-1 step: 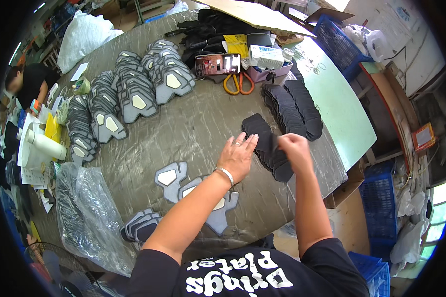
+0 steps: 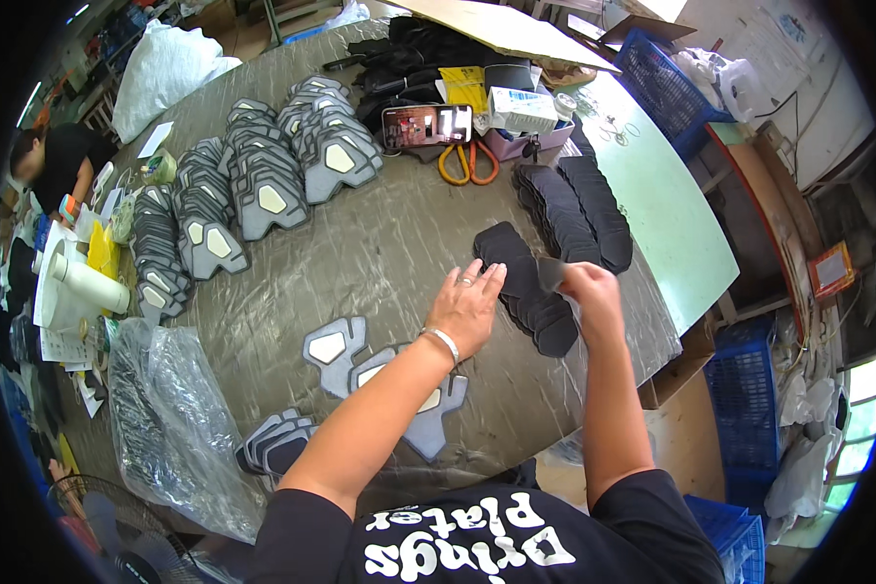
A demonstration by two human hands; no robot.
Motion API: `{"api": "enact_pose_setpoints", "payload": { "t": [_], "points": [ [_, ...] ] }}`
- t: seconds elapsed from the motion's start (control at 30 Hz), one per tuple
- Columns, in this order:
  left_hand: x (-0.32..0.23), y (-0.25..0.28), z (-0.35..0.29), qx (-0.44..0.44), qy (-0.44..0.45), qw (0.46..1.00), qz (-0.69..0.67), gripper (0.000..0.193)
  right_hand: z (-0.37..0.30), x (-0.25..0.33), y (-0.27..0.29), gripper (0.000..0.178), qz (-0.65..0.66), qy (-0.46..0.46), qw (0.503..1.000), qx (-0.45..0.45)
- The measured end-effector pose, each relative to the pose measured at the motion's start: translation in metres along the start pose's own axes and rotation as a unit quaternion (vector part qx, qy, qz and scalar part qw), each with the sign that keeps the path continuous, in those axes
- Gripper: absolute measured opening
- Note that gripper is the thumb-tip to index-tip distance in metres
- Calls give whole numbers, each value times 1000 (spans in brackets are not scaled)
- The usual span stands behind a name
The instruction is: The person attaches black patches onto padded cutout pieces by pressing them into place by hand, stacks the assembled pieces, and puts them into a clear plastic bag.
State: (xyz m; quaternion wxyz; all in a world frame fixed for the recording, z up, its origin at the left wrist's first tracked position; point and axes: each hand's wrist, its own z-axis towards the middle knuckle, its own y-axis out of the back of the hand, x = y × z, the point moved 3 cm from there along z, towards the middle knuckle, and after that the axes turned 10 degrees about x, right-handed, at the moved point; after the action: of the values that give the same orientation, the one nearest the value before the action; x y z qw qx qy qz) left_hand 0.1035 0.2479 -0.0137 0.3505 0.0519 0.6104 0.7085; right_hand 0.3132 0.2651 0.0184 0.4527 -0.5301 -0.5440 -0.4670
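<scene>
My left hand (image 2: 465, 310) lies flat with its fingers stretched out, its fingertips against the left edge of a fanned row of black rounded pads (image 2: 516, 255). At the right side of that row, my right hand (image 2: 594, 300) pinches one dark pad (image 2: 551, 274), which is lifted and tilted. Behind it lie two longer overlapping rows of black pads (image 2: 565, 209). Several grey, branched pieces with pale inlays (image 2: 333, 350) lie to the left, partly hidden by my left forearm. A few more grey-and-black pieces (image 2: 280, 443) sit close to my left elbow.
Overlapping rows of grey pieces (image 2: 273, 200) fill the table's far left. Orange-handled scissors (image 2: 469, 165), a phone (image 2: 426, 127) and a small box (image 2: 522, 110) stand at the back. Clear plastic (image 2: 170, 409) and a white bottle (image 2: 90, 284) are at left. Another person (image 2: 66, 165) bends over beyond.
My right hand has shifted slightly right, and the pinched pad now tilts up and shows more of its face. My left hand stays where it was.
</scene>
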Motion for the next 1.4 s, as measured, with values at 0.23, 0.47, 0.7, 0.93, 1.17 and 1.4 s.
{"api": "enact_pose_setpoints", "payload": {
  "t": [0.23,0.47,0.7,0.93,1.17,1.4],
  "points": [
    [-32,43,-10,-73,5,988,-137,55,-61,21,10,14,10,68,997,-43],
    [-68,73,-104,-132,45,961,-239,32,-126,16,-81,7,-26,89,972,216],
    [-47,49,-192,-176,268,756,-571,20,-144,-23,-100,19,-47,-115,942,311],
    [-48,67,-200,-149,266,853,-423,29,-141,-25,-104,20,-110,-121,947,276],
    [-48,63,-216,-12,129,990,-61,34,-114,-24,-121,30,-181,-150,925,297],
    [-47,58,-218,-26,135,989,-60,34,-100,-25,-131,32,-210,-171,913,306]
  ]
}}
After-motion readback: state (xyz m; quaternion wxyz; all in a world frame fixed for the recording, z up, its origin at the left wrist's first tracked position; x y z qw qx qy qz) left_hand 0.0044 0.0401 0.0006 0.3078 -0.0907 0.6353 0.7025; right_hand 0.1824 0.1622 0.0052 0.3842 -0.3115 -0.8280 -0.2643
